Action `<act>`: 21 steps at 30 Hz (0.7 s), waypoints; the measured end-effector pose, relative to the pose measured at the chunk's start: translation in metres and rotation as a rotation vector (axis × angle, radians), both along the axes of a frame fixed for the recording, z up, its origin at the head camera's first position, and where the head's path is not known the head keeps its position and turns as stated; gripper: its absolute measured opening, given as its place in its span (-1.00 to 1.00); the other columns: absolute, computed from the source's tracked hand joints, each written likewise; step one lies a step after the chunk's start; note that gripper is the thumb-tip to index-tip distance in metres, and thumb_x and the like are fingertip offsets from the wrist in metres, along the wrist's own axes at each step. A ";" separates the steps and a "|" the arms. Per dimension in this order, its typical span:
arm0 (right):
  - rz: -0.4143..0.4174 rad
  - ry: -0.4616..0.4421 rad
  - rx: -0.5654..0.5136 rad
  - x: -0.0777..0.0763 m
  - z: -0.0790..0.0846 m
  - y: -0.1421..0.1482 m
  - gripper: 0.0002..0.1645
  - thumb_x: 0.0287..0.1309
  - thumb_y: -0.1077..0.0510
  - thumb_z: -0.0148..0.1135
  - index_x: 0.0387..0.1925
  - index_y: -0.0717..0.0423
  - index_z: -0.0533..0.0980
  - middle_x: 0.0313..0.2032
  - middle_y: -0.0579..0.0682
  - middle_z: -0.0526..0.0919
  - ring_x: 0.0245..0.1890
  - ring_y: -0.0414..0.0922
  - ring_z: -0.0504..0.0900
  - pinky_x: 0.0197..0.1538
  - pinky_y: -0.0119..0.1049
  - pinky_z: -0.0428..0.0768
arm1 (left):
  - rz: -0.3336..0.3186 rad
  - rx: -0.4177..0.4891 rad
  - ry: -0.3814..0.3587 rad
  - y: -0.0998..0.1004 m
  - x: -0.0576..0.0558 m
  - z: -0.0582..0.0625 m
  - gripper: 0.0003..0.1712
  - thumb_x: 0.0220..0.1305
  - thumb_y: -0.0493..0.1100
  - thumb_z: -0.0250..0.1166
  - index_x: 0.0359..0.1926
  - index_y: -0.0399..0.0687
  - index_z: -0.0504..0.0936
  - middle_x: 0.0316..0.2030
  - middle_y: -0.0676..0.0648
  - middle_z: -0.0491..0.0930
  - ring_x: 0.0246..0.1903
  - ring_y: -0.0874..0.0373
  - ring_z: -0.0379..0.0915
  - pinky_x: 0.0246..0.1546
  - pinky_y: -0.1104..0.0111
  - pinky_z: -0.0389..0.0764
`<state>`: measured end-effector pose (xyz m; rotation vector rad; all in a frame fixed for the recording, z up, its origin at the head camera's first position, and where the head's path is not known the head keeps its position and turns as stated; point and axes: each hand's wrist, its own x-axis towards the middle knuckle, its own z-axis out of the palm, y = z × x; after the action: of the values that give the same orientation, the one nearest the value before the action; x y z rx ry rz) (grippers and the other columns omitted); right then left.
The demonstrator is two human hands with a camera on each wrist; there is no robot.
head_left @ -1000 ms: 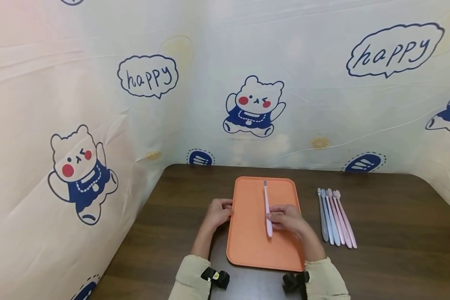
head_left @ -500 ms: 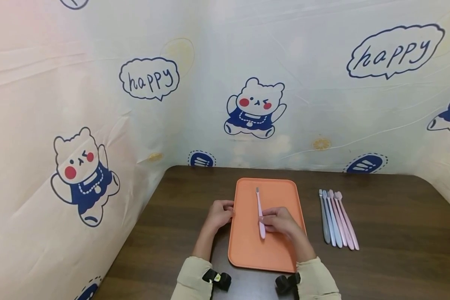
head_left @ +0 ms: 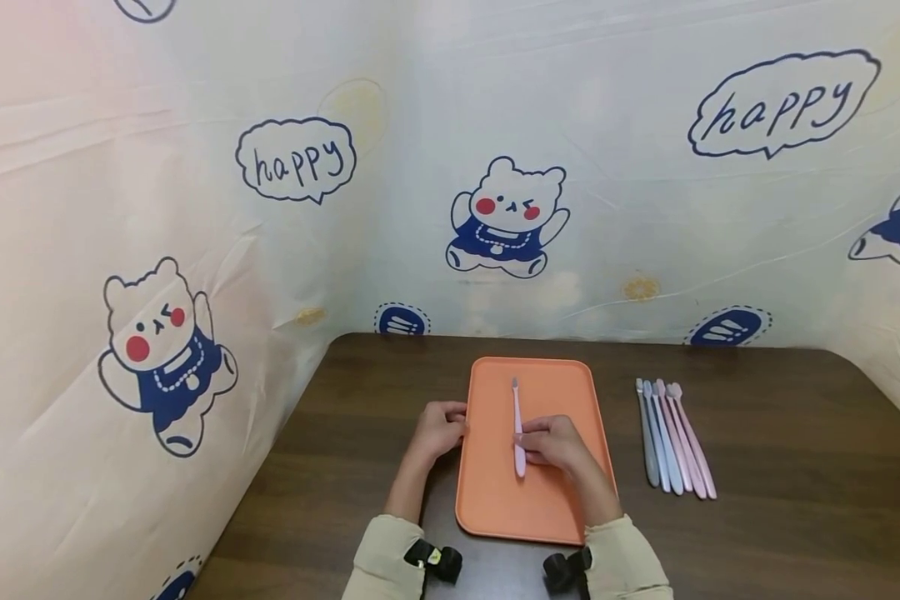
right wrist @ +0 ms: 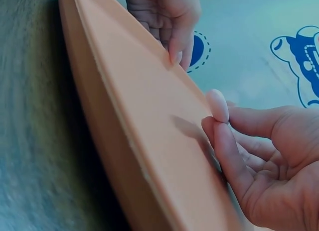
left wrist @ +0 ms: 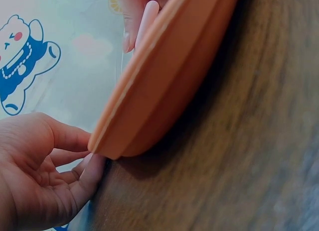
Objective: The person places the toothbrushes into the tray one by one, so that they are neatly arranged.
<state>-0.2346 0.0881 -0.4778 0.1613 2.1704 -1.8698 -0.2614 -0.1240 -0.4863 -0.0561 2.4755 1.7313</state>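
Between the thumb and fingers of my right hand (head_left: 558, 443) is a pink toothbrush (head_left: 518, 417), its head pointing to the far side, over the orange tray (head_left: 525, 508). In the right wrist view the end of the toothbrush handle (right wrist: 218, 104) shows above the fingertips, with a shadow on the tray below. My left hand (head_left: 439, 429) grips the tray's left rim; in the left wrist view the index finger and thumb meet at the corner of the tray (left wrist: 149, 101). Fingers of the right hand (left wrist: 133, 17) appear beyond the tray there.
Right of the tray, several toothbrushes (head_left: 671, 442) in grey, blue and pink lie side by side on the dark wooden table (head_left: 787, 467). A printed curtain (head_left: 615, 208) with bears and the word "happy" hangs behind and on the left.
My right hand has moved the toothbrush slightly left and nearer to me over the tray, mostly in the first half second. The left hand has stayed at the rim.
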 end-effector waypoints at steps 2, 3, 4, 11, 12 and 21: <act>-0.013 0.005 0.010 0.000 0.000 -0.002 -0.62 0.18 0.34 0.35 -0.01 0.53 0.58 -0.37 0.10 0.79 -0.43 -0.23 0.69 -0.38 -0.45 0.68 | 0.003 -0.003 -0.005 -0.001 0.000 -0.001 -0.50 0.14 -0.48 0.21 0.16 -0.40 0.63 -0.26 -0.21 0.62 -0.39 0.20 0.56 -0.31 0.30 0.75; -0.020 0.007 0.014 0.000 0.000 -0.003 -0.62 0.17 0.34 0.36 -0.02 0.52 0.58 -0.37 0.11 0.79 -0.44 -0.23 0.70 -0.39 -0.45 0.68 | 0.004 -0.003 -0.007 -0.001 -0.001 -0.002 -0.49 0.14 -0.48 0.21 0.16 -0.40 0.62 -0.26 -0.21 0.62 -0.39 0.20 0.56 -0.31 0.30 0.75; -0.026 0.010 0.015 0.000 0.000 -0.004 -0.63 0.16 0.34 0.37 -0.03 0.52 0.59 -0.37 0.12 0.79 -0.44 -0.22 0.70 -0.39 -0.45 0.68 | 0.005 -0.005 -0.007 -0.001 0.000 -0.002 -0.50 0.14 -0.48 0.22 0.16 -0.40 0.62 -0.26 -0.21 0.62 -0.40 0.21 0.55 -0.32 0.31 0.74; -0.053 0.007 0.036 -0.001 -0.001 -0.011 -0.64 0.12 0.34 0.42 -0.06 0.50 0.62 -0.36 0.16 0.79 -0.48 -0.23 0.69 -0.40 -0.43 0.69 | 0.013 -0.019 -0.010 -0.001 0.000 -0.001 -0.51 0.16 -0.46 0.23 0.16 -0.37 0.64 -0.27 -0.19 0.64 -0.41 0.22 0.55 -0.34 0.35 0.72; -0.054 0.009 0.043 -0.001 -0.001 -0.013 -0.64 0.12 0.34 0.43 -0.07 0.50 0.62 -0.36 0.16 0.79 -0.49 -0.24 0.68 -0.41 -0.43 0.69 | 0.013 -0.018 -0.010 -0.001 -0.001 -0.001 -0.51 0.16 -0.46 0.23 0.16 -0.37 0.64 -0.27 -0.19 0.64 -0.41 0.22 0.55 -0.34 0.35 0.73; -0.074 -0.001 0.117 -0.002 -0.002 -0.020 -0.71 0.10 0.31 0.46 -0.15 0.42 0.67 -0.45 0.10 0.78 -0.61 -0.27 0.61 -0.50 -0.44 0.64 | 0.009 -0.019 -0.018 -0.001 -0.002 -0.001 -0.50 0.16 -0.45 0.23 0.17 -0.36 0.63 -0.27 -0.18 0.63 -0.40 0.21 0.55 -0.34 0.35 0.72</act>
<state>-0.2371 0.0677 -0.4802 0.2685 2.3036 -1.7802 -0.2630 -0.1249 -0.4868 -0.0842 2.4821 1.7035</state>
